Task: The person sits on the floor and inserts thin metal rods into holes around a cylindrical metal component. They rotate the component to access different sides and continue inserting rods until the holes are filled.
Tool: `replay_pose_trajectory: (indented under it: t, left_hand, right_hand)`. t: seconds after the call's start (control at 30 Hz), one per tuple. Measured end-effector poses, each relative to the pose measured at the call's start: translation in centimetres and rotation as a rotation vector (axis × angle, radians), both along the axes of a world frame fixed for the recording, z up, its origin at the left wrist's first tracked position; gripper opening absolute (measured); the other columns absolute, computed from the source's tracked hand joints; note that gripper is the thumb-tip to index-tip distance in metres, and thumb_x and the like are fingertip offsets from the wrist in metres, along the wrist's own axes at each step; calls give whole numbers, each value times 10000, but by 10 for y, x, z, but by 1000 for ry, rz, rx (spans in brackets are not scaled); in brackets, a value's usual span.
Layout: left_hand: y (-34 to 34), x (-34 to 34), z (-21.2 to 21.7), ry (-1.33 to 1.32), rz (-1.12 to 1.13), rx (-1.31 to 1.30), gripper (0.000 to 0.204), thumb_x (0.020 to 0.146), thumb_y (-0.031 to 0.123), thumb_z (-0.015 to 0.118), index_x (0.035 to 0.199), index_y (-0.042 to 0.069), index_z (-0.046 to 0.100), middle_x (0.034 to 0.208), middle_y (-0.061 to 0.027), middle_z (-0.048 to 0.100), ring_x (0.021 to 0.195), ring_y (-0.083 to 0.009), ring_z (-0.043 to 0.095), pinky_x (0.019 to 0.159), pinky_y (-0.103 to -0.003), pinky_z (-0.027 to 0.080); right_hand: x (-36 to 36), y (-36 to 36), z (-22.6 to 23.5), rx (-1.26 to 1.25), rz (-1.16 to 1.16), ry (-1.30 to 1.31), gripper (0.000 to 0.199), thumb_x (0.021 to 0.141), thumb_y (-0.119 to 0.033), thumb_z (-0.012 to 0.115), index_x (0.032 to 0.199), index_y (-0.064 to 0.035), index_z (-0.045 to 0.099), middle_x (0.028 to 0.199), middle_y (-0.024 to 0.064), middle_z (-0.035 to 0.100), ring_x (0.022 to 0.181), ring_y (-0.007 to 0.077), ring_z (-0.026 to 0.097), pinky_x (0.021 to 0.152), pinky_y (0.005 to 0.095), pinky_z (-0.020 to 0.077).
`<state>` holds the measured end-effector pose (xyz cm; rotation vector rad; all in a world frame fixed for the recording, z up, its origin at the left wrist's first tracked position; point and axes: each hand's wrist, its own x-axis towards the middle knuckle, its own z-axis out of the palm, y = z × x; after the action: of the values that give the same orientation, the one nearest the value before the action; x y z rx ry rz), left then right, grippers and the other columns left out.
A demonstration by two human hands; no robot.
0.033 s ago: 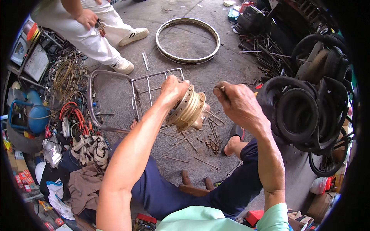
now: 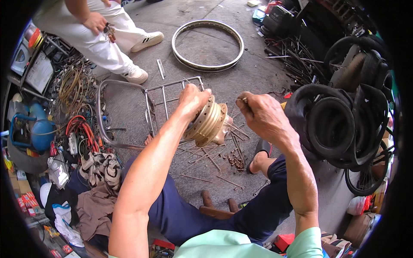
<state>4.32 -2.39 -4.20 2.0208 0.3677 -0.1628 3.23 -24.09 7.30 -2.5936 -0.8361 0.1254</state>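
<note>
One metal hub (image 2: 214, 122) touches the left fingers (image 2: 204, 94), beside the right fingers (image 2: 245, 95).

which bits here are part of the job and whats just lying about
Likely part of the job:
metal hub, left hand on it
thin metal rods
small brownish pieces
perhaps the bare rim

Seemingly just lying about:
black tyres
brown cloth
blue machine

Your left forearm (image 2: 159, 159) slants up and inward, ending in a left hand (image 2: 193, 99) with its fingers curled in. Your right forearm (image 2: 302, 180) stands steeper — wrist bent inward — and your right hand (image 2: 262, 111) sits apart from the left, thumb and fingers drawn together.
</note>
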Motion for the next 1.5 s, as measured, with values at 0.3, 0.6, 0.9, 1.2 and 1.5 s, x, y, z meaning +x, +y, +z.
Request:
replay_pose_trajectory:
  t: [0.3, 0.6, 0.9, 1.2, 1.5]
  left_hand:
    - [-11, 6, 21, 248, 165, -197, 201, 796, 173, 692, 761, -25, 695, 636, -79, 590, 475, -136, 459, 425, -311, 310]
    - [-8, 9, 3, 232, 88, -268, 172, 850, 239, 682, 828, 69, 668, 704, -5, 613, 558, -97, 524, 450, -273, 334]
    - [-6, 5, 8, 254, 0, -322, 223, 899, 276, 629, 855, 62, 674, 712, -11, 614, 553, -101, 507, 450, -270, 310]
    - [-4, 3, 12, 257, 16, -447, 178, 929, 260, 618, 987, 99, 667, 807, 21, 619, 681, -95, 554, 564, -265, 418]
    - [-9, 0, 18, 303, 131, -480, 183, 901, 253, 636, 985, 96, 676, 805, -3, 638, 585, -88, 536, 471, -254, 367]
  right_hand:
    - [34, 2, -47, -57, -67, 207, 183, 903, -147, 541, 861, 8, 628, 838, 227, 666, 812, 403, 654, 737, 490, 507]
    - [112, 35, -197, 222, -287, 654, 302, 923, -210, 552, 791, 38, 663, 738, 126, 688, 628, 178, 620, 582, 358, 500]
    - [117, 55, -179, 472, -769, 924, 325, 650, -113, 798, 930, 30, 718, 900, 178, 733, 791, 241, 718, 686, 336, 566]
    - [102, 30, -101, 967, -400, 1116, 199, 842, -107, 715, 1018, -20, 684, 930, 114, 739, 781, 178, 717, 698, 321, 584]
    - [84, 79, -101, 338, -399, 287, 252, 745, -135, 629, 953, -53, 746, 977, 223, 698, 973, 386, 668, 869, 452, 527]
